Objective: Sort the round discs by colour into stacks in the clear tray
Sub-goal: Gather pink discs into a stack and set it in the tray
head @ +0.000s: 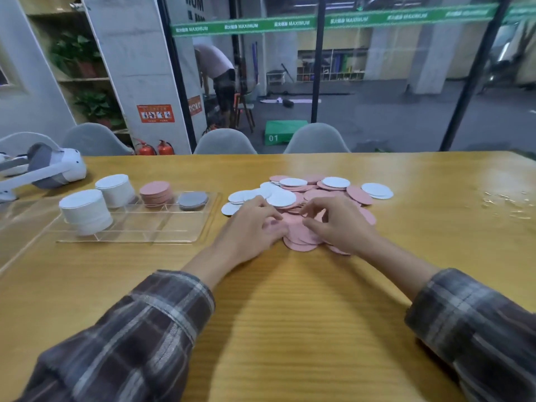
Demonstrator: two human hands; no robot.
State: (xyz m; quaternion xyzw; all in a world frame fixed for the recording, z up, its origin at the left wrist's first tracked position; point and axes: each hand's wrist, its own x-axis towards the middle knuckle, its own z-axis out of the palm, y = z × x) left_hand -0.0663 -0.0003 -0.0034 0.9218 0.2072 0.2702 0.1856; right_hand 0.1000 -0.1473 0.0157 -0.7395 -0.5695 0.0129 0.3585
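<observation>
A loose pile of pink and white discs (307,192) lies on the wooden table, mid-frame. My left hand (249,227) and my right hand (339,224) both rest on the pile's near side, fingers curled over pink discs (298,242); the picture is blurred, so I cannot tell whether either hand pinches a disc. To the left, the clear tray (174,227) holds two tall white stacks (85,211), (116,190), a short pink stack (155,192) and a low grey stack (192,200).
A white headset (49,169) lies at the table's far left edge. Small scraps (504,203) are scattered at the far right. Grey chairs (224,142) stand behind the table. A person bends over beyond the glass wall.
</observation>
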